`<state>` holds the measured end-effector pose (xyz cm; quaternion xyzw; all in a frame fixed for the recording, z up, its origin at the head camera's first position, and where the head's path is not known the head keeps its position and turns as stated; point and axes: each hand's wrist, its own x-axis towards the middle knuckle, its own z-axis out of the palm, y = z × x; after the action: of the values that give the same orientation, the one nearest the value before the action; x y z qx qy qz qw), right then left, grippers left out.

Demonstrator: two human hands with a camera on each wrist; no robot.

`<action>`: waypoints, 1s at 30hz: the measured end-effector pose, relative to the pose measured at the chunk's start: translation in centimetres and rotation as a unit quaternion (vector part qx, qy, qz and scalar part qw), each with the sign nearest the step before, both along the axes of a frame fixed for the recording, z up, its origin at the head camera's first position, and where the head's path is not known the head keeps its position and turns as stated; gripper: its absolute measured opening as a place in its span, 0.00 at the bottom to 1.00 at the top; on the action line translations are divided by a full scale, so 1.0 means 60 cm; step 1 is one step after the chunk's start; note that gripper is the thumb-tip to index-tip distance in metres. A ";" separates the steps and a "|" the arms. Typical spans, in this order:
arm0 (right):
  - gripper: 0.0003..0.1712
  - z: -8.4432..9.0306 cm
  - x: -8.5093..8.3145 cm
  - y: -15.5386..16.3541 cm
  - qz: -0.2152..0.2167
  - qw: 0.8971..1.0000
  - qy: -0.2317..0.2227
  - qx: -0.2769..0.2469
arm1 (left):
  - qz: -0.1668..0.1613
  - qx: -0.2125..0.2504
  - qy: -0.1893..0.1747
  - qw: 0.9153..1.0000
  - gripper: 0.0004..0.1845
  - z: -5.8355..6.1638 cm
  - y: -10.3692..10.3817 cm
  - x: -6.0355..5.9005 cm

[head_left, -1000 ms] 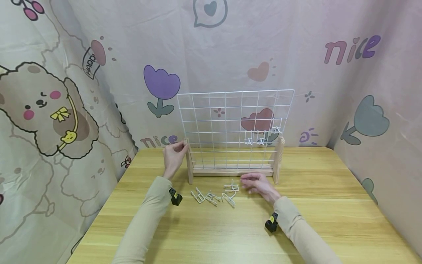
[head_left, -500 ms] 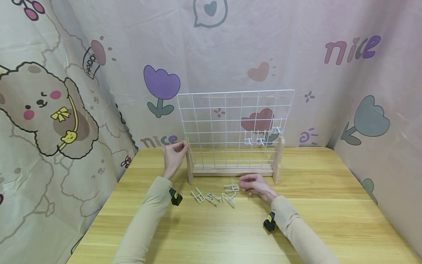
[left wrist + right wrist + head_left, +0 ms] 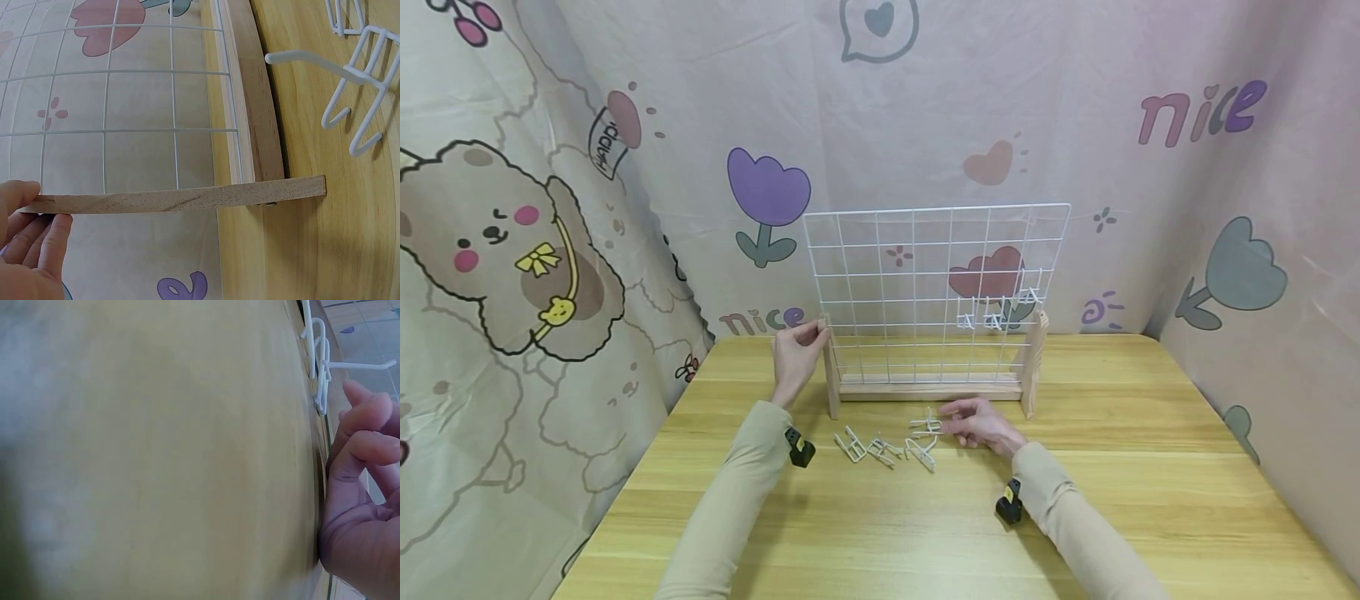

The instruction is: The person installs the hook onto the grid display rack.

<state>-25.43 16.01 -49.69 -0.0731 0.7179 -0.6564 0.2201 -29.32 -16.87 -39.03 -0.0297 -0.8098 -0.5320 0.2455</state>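
Observation:
My left hand (image 3: 796,358) pinches the top of the left wooden upright (image 3: 175,199) of a stand, thumb on one side and fingers on the other. A white wire grid panel (image 3: 913,272) rises from this stand. In front of it my right hand (image 3: 981,423) hovers low with loosely bent fingers, its fingertips right at a white wire hook (image 3: 927,427) on the table. The right wrist view shows the same hook (image 3: 322,369) just beyond the fingertips of the right hand (image 3: 365,506). Three white hooks hang on the grid's right part, one of them higher (image 3: 1028,295).
Several more white hooks (image 3: 881,450) lie loose on the wooden table (image 3: 865,533), left of the right hand and in front of the stand's base bar (image 3: 925,397). A printed curtain (image 3: 880,125) hangs behind the table and along both sides.
My right hand has slid a little to the left, up to the nearest loose hook. The left hand keeps its place on the upright, and the hooks have not moved.

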 end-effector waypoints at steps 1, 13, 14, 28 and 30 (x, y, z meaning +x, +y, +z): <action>0.28 0.000 0.000 -0.001 -0.001 1.000 0.001 0.005 | 0.000 0.000 0.000 1.000 0.15 0.000 0.000 0.000; 0.27 -0.004 -0.004 -0.014 0.000 0.998 0.041 0.057 | 0.002 -0.001 -0.004 1.000 0.15 0.001 0.001 0.002; 0.26 -0.004 -0.004 -0.014 -0.001 0.997 0.045 0.060 | 0.001 0.000 -0.004 1.000 0.15 0.001 0.001 0.002; 0.24 -0.003 -0.004 -0.021 0.004 0.993 0.070 0.095 | -0.003 0.006 -0.003 1.000 0.15 0.001 0.002 0.001; 0.23 -0.004 -0.004 -0.022 0.004 0.993 0.072 0.098 | -0.002 0.007 -0.001 1.000 0.15 0.001 0.002 0.001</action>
<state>-25.67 14.69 -49.90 -0.1013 0.7922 -0.5753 0.1766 -29.25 -16.77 -38.98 -0.0291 -0.8063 -0.5381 0.2438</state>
